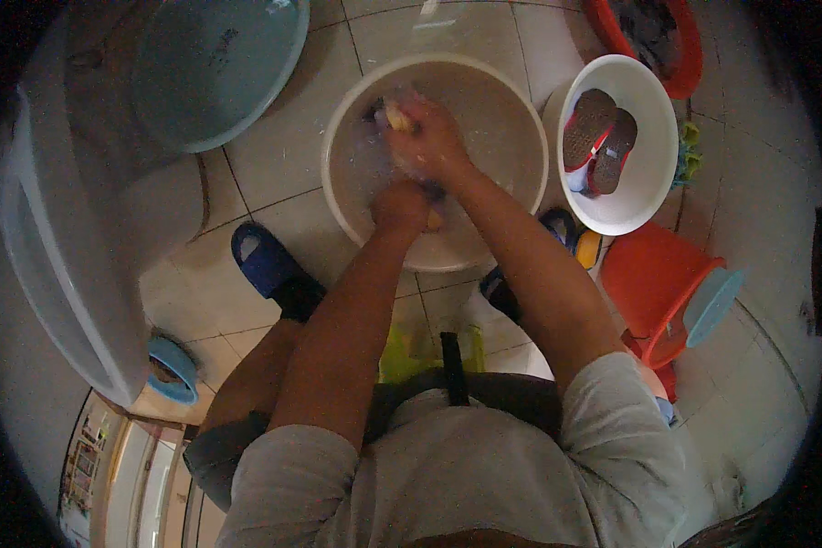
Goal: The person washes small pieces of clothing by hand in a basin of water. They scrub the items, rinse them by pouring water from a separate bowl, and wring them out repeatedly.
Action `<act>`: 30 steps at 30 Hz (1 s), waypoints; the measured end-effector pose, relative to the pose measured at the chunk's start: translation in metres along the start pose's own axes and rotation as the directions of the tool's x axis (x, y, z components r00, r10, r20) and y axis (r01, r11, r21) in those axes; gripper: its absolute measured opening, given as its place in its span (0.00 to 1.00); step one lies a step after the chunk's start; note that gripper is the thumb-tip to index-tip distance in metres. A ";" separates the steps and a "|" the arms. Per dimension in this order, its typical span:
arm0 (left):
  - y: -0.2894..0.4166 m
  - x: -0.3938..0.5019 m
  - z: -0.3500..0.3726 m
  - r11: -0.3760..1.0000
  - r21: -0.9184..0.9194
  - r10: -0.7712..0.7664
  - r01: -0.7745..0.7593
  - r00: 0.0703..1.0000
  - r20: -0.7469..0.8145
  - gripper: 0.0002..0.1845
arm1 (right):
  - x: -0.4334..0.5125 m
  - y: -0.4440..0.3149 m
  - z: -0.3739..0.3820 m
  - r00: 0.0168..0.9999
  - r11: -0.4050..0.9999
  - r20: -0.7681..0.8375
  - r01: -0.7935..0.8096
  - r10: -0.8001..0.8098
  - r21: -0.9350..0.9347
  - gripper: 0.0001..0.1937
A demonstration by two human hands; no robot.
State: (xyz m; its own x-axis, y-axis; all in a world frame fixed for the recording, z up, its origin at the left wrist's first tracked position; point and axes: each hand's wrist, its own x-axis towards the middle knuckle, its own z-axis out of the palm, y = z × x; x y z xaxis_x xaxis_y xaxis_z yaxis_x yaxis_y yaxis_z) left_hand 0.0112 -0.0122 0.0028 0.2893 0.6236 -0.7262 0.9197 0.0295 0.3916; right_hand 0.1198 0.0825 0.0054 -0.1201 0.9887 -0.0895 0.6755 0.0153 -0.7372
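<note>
A round beige plastic basin (538, 157) stands on the tiled floor before me, with cloudy water inside. Both hands are in it. My right hand (428, 133) grips a pale yellow object (401, 118), whose kind is unclear through blur. Against that hand's far left side shows a dark, wet item (375, 109), mostly hidden. Closer to me, my left hand (399, 205) is curled into a fist at the waterline. A yellowish piece (434, 220) sticks out on its right side; what the fingers enclose is hidden.
Right of the basin, a white tub (647, 205) holds a pair of shoes (592, 127), soles up. Beyond are a red basin (688, 79) and an orange-red bucket (647, 264) on its side. A large blue-green basin (226, 68) lies far left. Blue slippers (267, 257) are on my feet.
</note>
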 end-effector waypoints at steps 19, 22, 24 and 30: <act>0.007 0.002 -0.007 0.999 -0.039 -0.007 0.011 0.994 0.112 0.26 | -0.027 -0.011 -0.027 0.999 1.000 0.019 0.025 -0.025 0.011 0.27; 0.002 0.003 0.003 0.956 -0.274 -0.110 0.109 0.994 0.010 0.27 | -0.053 0.005 -0.034 0.941 0.938 0.187 0.312 -0.283 -0.152 0.29; 0.000 0.009 0.011 0.943 -0.269 -0.213 0.195 0.976 -0.038 0.26 | -0.050 0.017 -0.012 0.950 0.894 0.194 0.300 -0.247 -0.333 0.29; 0.000 0.026 0.017 0.994 -0.037 -0.106 0.107 0.994 0.032 0.26 | 0.026 0.018 0.034 0.846 0.896 0.405 -0.171 0.347 -0.410 0.28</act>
State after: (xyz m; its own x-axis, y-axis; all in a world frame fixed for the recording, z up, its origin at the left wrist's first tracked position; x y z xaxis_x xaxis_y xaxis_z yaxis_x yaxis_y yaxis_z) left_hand 0.0228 -0.0092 -0.0255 0.1986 0.5917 -0.7813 0.9349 0.1249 0.3322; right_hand 0.1044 0.1033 -0.0332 -0.1619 0.7815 -0.6025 0.9239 -0.0945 -0.3708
